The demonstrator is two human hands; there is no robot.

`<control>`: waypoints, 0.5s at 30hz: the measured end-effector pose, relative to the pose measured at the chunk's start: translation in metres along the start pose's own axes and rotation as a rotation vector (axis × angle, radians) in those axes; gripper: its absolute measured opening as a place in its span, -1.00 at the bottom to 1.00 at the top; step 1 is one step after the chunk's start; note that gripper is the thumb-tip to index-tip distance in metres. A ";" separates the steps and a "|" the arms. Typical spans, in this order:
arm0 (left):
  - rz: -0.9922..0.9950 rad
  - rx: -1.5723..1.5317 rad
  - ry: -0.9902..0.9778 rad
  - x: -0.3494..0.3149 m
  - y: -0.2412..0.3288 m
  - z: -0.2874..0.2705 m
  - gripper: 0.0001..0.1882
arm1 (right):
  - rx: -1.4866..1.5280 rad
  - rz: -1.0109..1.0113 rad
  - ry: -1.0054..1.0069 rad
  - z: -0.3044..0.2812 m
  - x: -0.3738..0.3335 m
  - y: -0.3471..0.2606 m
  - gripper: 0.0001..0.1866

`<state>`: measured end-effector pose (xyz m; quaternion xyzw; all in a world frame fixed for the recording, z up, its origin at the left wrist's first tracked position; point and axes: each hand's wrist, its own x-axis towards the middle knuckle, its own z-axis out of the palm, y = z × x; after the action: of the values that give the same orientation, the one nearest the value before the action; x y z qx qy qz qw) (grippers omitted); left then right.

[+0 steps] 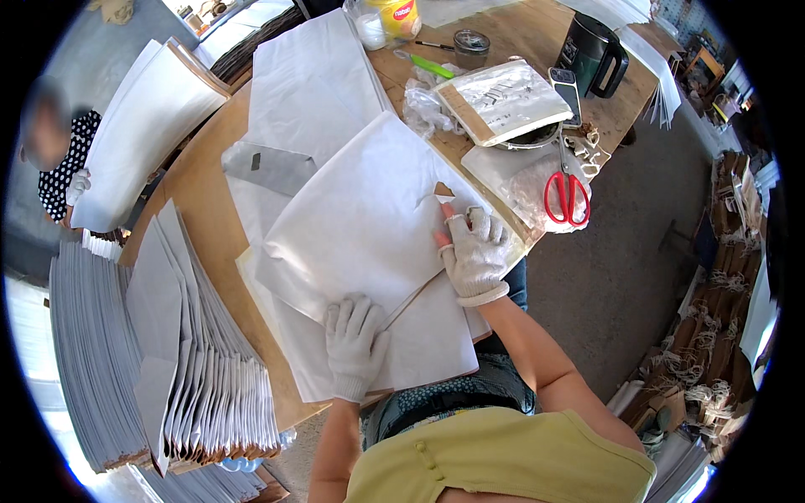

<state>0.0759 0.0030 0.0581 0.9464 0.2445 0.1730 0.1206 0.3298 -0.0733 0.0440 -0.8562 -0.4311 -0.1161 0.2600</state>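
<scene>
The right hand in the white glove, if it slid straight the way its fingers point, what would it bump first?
Probably the small torn brown flap on the big white paper sheet. The gloved right hand points up the table, and that flap sits just past its fingertips. Beyond it, depth is hard to judge.

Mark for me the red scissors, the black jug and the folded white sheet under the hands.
red scissors [567,198], head view, on the red handle loops.
black jug [591,52], head view, on its dark body.
folded white sheet [360,226], head view, on its flat middle.
</scene>
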 end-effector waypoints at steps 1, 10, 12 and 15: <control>-0.003 0.000 -0.006 0.000 0.000 0.000 -0.50 | -0.007 0.006 0.011 -0.001 0.001 -0.001 -0.39; -0.008 0.012 0.008 0.000 -0.001 0.002 -0.51 | -0.036 0.013 0.036 -0.009 0.010 -0.006 -0.35; -0.021 0.004 -0.010 0.001 0.001 0.000 -0.52 | -0.038 0.008 0.055 -0.005 0.010 -0.006 -0.34; -0.028 -0.001 -0.020 0.002 0.001 -0.001 -0.52 | -0.051 -0.002 0.078 -0.003 0.011 -0.005 -0.35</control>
<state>0.0775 0.0030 0.0597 0.9445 0.2564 0.1621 0.1260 0.3327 -0.0656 0.0530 -0.8570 -0.4183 -0.1604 0.2545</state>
